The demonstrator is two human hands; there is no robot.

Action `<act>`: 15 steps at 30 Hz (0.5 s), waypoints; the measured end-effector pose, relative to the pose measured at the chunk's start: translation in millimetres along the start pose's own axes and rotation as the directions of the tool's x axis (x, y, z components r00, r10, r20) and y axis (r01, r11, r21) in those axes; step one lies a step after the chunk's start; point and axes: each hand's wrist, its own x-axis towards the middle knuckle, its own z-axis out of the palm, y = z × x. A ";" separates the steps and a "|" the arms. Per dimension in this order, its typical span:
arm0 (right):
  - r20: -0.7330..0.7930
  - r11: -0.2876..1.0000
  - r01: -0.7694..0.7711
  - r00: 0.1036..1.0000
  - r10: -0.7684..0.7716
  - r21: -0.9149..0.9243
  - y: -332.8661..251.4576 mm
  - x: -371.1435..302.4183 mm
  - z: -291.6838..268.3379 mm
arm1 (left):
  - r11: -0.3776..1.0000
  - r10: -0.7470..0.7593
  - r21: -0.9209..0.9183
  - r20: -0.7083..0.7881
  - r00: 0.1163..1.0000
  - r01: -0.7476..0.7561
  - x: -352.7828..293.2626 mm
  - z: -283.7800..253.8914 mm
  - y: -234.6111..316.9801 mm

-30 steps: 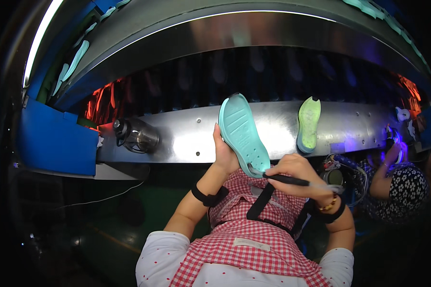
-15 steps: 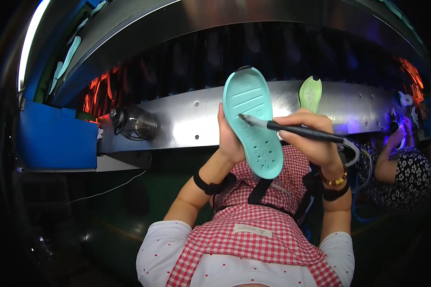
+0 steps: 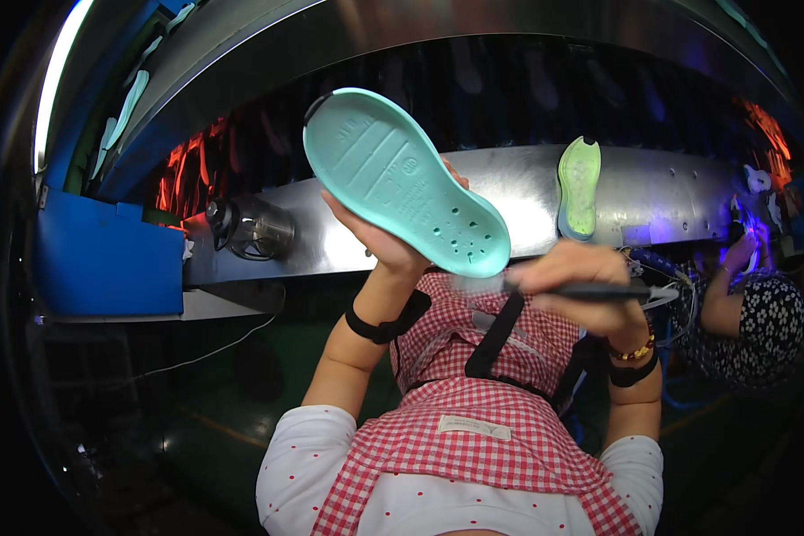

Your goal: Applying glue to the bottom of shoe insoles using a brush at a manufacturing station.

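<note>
My left hand (image 3: 386, 243) holds a teal shoe sole (image 3: 402, 179) up in front of me, its underside toward the camera and its toe pointing upper left. My right hand (image 3: 573, 288) grips a dark pen-like brush (image 3: 590, 291) held level, with its blurred tip at the sole's heel edge. A black band wraps each of my wrists, and a beaded bracelet sits on the right one. Below me is a red checked apron over a white dotted top.
A shiny metal shelf (image 3: 670, 192) runs across ahead, with a yellow-green sole (image 3: 579, 186) standing on it and a glass jar (image 3: 252, 228) at its left. A blue box (image 3: 107, 263) is at the left. A person in a flowered top (image 3: 759, 313) works at the right.
My left hand has raised and tilted the teal sole further to the upper left. My right hand has dropped with the brush from the sole's middle to its heel edge.
</note>
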 end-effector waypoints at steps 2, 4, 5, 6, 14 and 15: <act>-0.242 0.997 -0.050 0.970 0.036 -0.052 9.5 5.6 -1.7 | 1.000 -0.002 0.011 -0.017 1.000 0.003 0.9 1.6 0.2; -0.111 0.995 -0.022 0.994 0.010 -0.101 6.8 1.1 4.1 | 0.996 0.054 0.075 -0.047 0.997 -0.050 2.7 2.7 -1.3; 0.031 0.991 0.012 0.999 -0.007 -0.137 5.2 -0.1 8.0 | 0.996 0.054 0.076 -0.051 0.997 -0.050 1.9 2.1 1.2; 0.072 0.994 0.066 0.996 -0.060 -0.085 2.0 -0.3 6.8 | 0.998 0.046 0.035 -0.006 0.999 -0.045 1.9 1.8 5.0; 0.063 0.992 -0.069 0.996 0.062 0.102 12.1 0.2 1.4 | 0.999 0.002 0.050 -0.048 0.999 0.000 3.3 7.6 6.7; 0.067 0.992 -0.069 0.996 0.062 0.105 12.5 0.0 1.5 | 1.000 -0.023 0.013 0.052 0.998 0.022 1.9 5.4 8.8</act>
